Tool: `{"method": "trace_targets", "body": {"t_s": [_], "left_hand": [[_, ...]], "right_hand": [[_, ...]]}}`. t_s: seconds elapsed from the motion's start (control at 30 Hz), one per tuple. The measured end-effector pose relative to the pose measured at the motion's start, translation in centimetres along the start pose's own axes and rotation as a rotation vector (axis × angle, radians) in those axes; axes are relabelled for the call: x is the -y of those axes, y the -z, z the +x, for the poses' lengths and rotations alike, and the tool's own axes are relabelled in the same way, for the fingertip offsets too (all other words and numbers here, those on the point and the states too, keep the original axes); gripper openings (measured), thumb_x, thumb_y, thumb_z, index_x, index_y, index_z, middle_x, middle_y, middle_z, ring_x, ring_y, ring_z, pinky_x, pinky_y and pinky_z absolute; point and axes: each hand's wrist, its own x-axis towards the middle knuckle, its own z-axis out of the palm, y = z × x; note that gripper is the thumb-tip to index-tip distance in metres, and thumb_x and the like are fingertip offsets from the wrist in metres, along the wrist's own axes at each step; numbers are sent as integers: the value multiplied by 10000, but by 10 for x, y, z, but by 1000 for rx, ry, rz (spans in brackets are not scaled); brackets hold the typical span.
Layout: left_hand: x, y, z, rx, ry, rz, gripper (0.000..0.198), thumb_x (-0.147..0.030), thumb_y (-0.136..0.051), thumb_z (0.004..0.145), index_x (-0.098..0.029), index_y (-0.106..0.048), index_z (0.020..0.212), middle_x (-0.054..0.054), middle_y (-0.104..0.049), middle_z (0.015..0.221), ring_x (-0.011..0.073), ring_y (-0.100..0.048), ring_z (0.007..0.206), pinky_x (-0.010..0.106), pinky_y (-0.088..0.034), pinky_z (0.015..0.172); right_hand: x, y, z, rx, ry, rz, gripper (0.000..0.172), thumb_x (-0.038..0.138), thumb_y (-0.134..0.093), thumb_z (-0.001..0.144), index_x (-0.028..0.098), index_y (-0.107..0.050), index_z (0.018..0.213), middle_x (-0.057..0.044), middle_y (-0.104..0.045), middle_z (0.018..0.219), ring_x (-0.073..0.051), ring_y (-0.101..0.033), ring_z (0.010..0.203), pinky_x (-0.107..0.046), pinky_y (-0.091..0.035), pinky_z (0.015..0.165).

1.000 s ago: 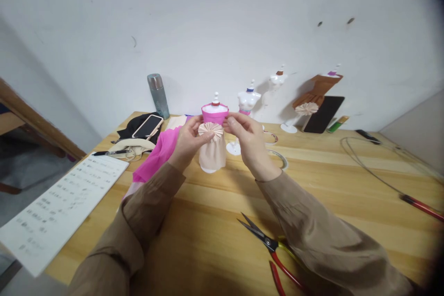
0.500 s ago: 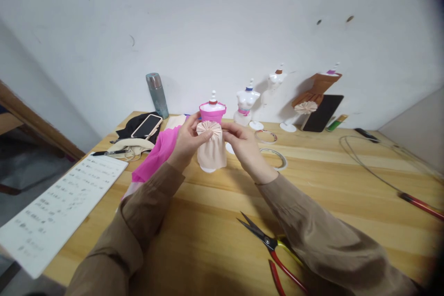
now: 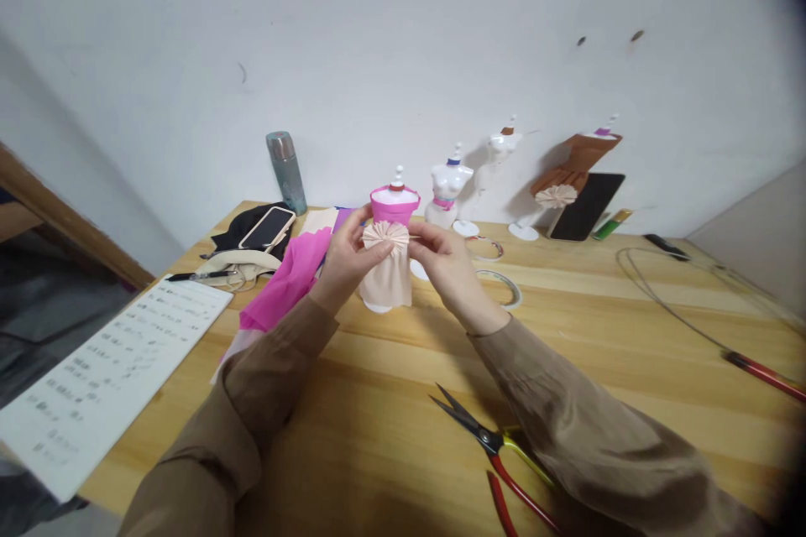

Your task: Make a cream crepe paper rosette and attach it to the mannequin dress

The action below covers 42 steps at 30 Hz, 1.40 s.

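Observation:
A small mannequin (image 3: pixel 395 198) in a pink top (image 3: pixel 394 210) and a gathered beige skirt (image 3: pixel 389 281) stands before me, leaning a little to the right. On its waist lies a pleated beige fabric rosette (image 3: pixel 384 235). My left hand (image 3: pixel 345 262) is closed round the mannequin's left side, its thumb pressing the rosette. At the right side of the waist, my right hand (image 3: pixel 446 264) pinches its thumb and fingers together beside the rosette. Something thin seems to show at those fingertips, too small to name.
Scissors (image 3: pixel 486 439) lie in front of my right sleeve. Pink fabric (image 3: pixel 293 277), a phone (image 3: pixel 268 231), a pen (image 3: pixel 201 275) and a written sheet (image 3: pixel 119 386) are at left. Behind stand a flask (image 3: pixel 286 172), a bare mannequin (image 3: pixel 451 183) and a brown-dressed mannequin (image 3: pixel 576 159). A tape roll (image 3: pixel 513 289) lies right.
The mannequin's upper part has tipped to the right, and the rosette has shifted slightly right with it. Both hands have moved a little to the right, keeping their hold.

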Motion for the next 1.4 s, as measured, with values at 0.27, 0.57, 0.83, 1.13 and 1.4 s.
{"method": "trace_targets", "body": {"t_s": [0.27, 0.57, 0.83, 1.13, 1.4], "left_hand": [[5, 6, 2, 54, -13, 9, 589, -303, -754, 678, -151, -541, 1205, 127, -614, 1227, 276, -582, 1125, 368, -465, 937], [6, 8, 2, 93, -26, -10, 554, -290, -723, 717, -157, -536, 1221, 114, -627, 1197, 274, -580, 1124, 366, -461, 939], [2, 6, 0, 100, -40, 29, 375, -284, -639, 753, -168, -569, 1103, 54, -642, 1015, 220, -601, 960, 328, -472, 842], [0, 4, 0, 107, -25, 22, 426, -265, -620, 750, -158, -546, 1156, 64, -647, 1058, 238, -599, 1015, 347, -473, 870], [2, 4, 2, 77, -36, 33, 500, -299, -675, 734, -149, -529, 1188, 105, -625, 1196, 264, -579, 1124, 374, -454, 955]], "right_hand": [[1, 1, -1, 24, -9, 40, 317, 213, -595, 734, 198, -704, 1031, -59, -732, 1053, -247, -628, 1068, -429, -489, 923], [6, 2, -3, 19, -19, 46, 313, 225, -606, 743, 177, -704, 1037, -69, -726, 1078, -243, -645, 1023, -432, -456, 964], [13, 2, -7, 15, 4, 53, 274, 275, -605, 770, 186, -710, 1006, -74, -729, 1065, -247, -646, 1016, -415, -467, 946], [8, 0, -8, 76, -45, 120, 357, 190, -607, 693, 195, -669, 1044, -76, -703, 1134, -254, -641, 1068, -435, -469, 971], [14, 0, -12, -246, 145, -171, 183, 212, -623, 738, 190, -625, 920, -62, -656, 925, -203, -618, 866, -384, -497, 785]]}}
